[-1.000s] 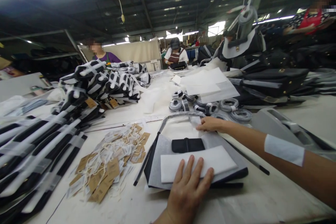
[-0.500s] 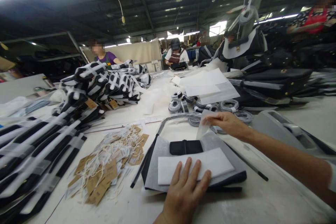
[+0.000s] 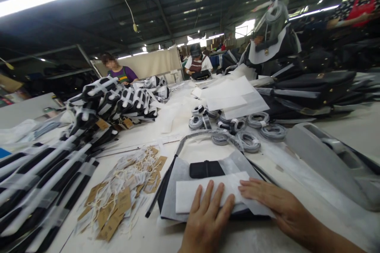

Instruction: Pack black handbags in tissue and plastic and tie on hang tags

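Note:
A black handbag [image 3: 228, 217] lies in front of me, mostly covered by thin grey-white wrapping paper [image 3: 172, 182]. Across it rests a white foam strip [image 3: 185, 197]. My left hand [image 3: 206, 217] presses flat on the strip, fingers spread. At the strip's right end, my right hand [image 3: 276, 201] lies with outstretched fingers on a translucent flap of paper folded over the bag. A black strap piece [image 3: 206, 169] shows on the bag just beyond the foam. The bag's wrapped handle [image 3: 204, 131] arches toward the far side.
Brown tags with strings [image 3: 115, 201] are heaped left of the bag. Wrapped black bags [image 3: 44, 182] pile up farther left. Coiled grey straps [image 3: 249, 142] and white sheets [image 3: 237, 95] lie beyond; a grey tape dispenser [image 3: 323, 158] stands right. Several people work farther back.
My right hand has come down and toward me from the raised paper corner, laying that paper over the bag's right side. My left hand stays on the foam strip.

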Demonstrator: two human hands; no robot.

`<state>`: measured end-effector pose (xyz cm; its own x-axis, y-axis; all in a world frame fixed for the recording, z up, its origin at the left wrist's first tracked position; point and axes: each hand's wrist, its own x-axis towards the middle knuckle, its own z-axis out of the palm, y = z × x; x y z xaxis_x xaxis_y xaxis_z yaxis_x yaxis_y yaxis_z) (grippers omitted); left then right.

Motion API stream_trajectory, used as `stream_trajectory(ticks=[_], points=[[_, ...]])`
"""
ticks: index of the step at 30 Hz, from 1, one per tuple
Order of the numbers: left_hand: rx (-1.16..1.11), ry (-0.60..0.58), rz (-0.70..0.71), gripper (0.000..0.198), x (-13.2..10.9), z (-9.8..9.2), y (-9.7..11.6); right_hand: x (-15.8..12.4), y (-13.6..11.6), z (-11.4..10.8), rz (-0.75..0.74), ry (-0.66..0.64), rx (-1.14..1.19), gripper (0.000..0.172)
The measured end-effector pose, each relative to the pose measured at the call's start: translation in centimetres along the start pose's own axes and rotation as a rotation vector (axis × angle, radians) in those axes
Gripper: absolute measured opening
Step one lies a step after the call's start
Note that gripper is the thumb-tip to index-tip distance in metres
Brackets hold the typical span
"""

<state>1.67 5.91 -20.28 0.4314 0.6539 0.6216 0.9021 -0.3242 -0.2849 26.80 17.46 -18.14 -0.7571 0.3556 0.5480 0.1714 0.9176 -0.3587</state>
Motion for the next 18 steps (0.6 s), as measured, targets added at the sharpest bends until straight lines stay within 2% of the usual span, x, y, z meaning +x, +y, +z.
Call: stream_trajectory(ticks=[7, 10, 12, 14, 18], points=[[0.065, -0.143, 0.049, 0.041, 1.6, -1.8, 0.8, -0.4, 0.4, 0.4, -0.062, -0.015, -0.008, 0.045], [-0.059, -0.198, 0.122, 0.038, 2.7, -2.0, 0.5, -0.5, 0.5, 0.6, -0.092, 0.009, -0.013, 0.045], [-0.206, -0.234, 0.105, 0.039, 3.0, -1.7, 0.1, -0.5, 0.3, 0.5, -0.106, 0.017, -0.032, 0.047], [-0.301, -0.204, 0.045, 0.037, 2.8, -1.2, -0.1, -0.4, 0.0, 0.3, -0.109, 0.018, -0.062, 0.048], [-0.306, -0.063, -0.011, 0.034, 1.9, -0.2, 0.2, -0.7, -1.2, 0.4, -0.121, 0.040, -0.177, 0.048]])
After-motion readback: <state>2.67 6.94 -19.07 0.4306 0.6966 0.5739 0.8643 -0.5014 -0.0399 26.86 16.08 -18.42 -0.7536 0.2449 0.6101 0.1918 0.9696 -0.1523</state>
